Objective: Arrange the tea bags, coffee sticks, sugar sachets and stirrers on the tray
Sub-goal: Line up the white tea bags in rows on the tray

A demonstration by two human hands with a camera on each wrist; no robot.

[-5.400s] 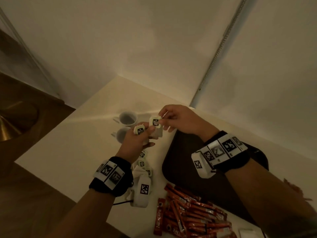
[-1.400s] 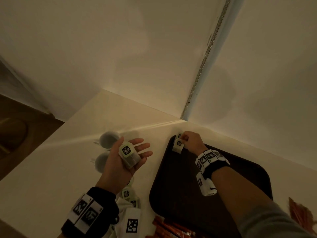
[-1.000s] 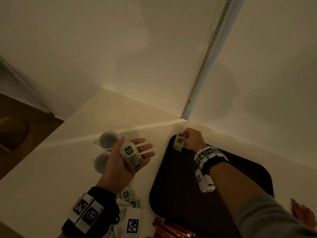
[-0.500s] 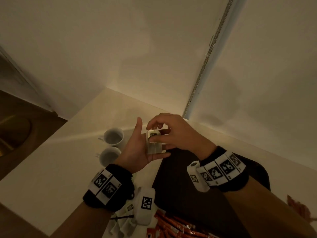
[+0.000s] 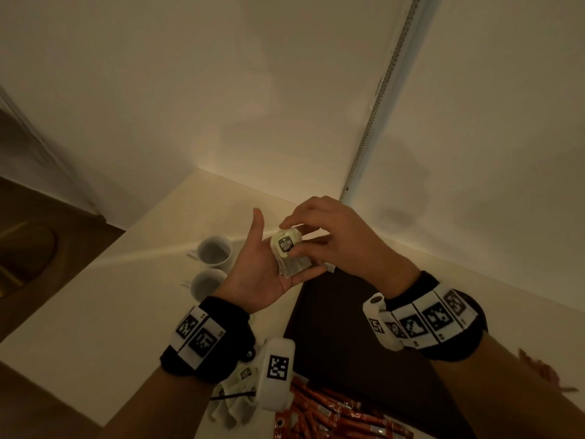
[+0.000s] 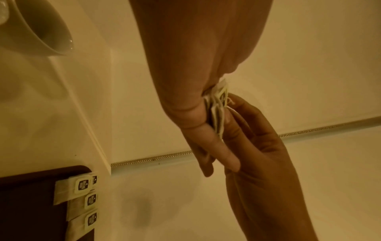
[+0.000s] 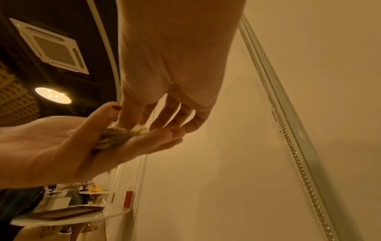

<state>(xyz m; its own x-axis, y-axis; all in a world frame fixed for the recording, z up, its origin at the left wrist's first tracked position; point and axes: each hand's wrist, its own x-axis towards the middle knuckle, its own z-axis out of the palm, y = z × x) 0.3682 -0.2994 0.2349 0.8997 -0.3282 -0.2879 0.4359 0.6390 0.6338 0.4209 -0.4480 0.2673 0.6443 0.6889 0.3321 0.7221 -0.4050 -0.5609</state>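
Head view: the left hand (image 5: 259, 274) lies palm-up, fingers straight, bearing a small stack of tea bags (image 5: 289, 256), whose top bag the right hand (image 5: 335, 242) pinches above the tray (image 5: 348, 337); two cups (image 5: 213, 251) stand alongside. Left wrist view: four tea bags already on the tray (image 6: 82, 194) line its edge, so the next bag probably belongs beside them

Two cups (image 5: 214, 250) — four tea bags (image 6: 82, 185) on one tray (image 6: 24, 203).
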